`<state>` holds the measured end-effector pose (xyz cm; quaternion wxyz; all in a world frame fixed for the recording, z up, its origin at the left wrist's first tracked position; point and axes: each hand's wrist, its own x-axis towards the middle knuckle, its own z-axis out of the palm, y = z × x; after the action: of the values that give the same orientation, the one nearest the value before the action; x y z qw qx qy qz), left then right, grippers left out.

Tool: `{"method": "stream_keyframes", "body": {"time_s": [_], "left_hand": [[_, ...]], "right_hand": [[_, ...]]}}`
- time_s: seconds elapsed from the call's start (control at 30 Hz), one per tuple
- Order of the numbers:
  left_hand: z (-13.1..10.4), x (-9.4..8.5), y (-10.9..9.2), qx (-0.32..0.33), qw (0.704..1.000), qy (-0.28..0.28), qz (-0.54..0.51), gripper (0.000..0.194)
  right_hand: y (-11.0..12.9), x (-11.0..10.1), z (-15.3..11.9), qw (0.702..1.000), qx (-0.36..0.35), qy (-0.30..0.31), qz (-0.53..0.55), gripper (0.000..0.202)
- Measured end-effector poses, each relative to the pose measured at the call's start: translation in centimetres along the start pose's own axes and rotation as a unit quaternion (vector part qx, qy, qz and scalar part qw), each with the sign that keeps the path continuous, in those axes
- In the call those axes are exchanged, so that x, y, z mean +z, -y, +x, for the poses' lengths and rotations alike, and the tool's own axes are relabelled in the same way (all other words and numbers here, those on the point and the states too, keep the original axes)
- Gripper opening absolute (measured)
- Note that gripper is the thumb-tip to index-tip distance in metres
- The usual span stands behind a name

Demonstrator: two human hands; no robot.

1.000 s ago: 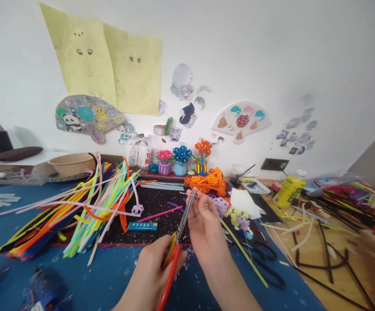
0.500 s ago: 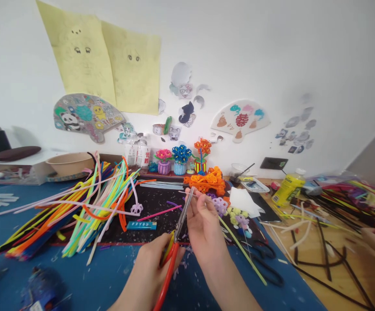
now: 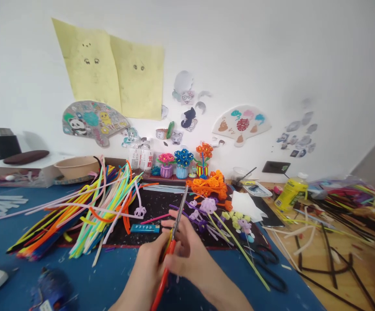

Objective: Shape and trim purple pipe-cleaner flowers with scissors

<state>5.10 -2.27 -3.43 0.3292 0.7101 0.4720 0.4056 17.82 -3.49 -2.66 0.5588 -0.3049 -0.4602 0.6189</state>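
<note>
The left hand [image 3: 150,259] is gripping scissors [image 3: 171,247]; the right hand [image 3: 192,255] is touching their handle, its hold unclear. Beyond the grip, 3 potted flowers [image 3: 183,159] are standing, seemingly finished; leftward, loose pipe cleaners [image 3: 92,216] are lying, apparently unworked.

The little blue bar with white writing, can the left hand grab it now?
Probably not straight away: the left hand holds the red-handled scissors. But nothing seems to lie between it and the blue bar, so once freed it could likely reach.
</note>
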Motion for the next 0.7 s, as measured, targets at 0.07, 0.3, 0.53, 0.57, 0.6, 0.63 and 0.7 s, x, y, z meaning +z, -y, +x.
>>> {"method": "stream_keyframes", "body": {"time_s": [0.07,0.3,0.53,0.57,0.6,0.63,0.7], "left_hand": [[0.0,-0.1,-0.2,-0.013,1.0,0.002,-0.004,0.024],[-0.2,-0.1,-0.4,-0.089,0.994,0.032,-0.058,0.032],[0.2,-0.1,-1.0,-0.105,0.99,0.037,-0.091,0.036],[0.2,-0.2,-1.1,-0.115,0.988,0.039,-0.1,0.037],[0.2,-0.2,-1.2,-0.128,0.985,0.04,-0.111,0.038],[0.2,-0.2,-1.2,-0.142,0.981,0.036,-0.124,0.039],[0.1,0.0,-1.2,-0.179,0.971,0.03,-0.158,0.042]], "right_hand": [[-0.2,0.1,-0.9,0.995,0.062,0.07,-0.026,0.091],[-1.7,0.9,-1.4,0.992,0.093,0.061,-0.06,0.111],[-2.9,1.1,-1.2,0.994,0.036,0.02,-0.104,0.093],[-2.5,0.8,-1.1,0.993,0.027,0.025,-0.115,0.09],[-1.9,0.3,-1.0,0.991,0.014,0.027,-0.134,0.083],[-1.2,-0.2,-0.8,0.986,-0.016,-0.015,-0.166,0.067],[0.7,-1.6,-0.3,0.921,-0.132,-0.19,-0.313,0.034]]}}
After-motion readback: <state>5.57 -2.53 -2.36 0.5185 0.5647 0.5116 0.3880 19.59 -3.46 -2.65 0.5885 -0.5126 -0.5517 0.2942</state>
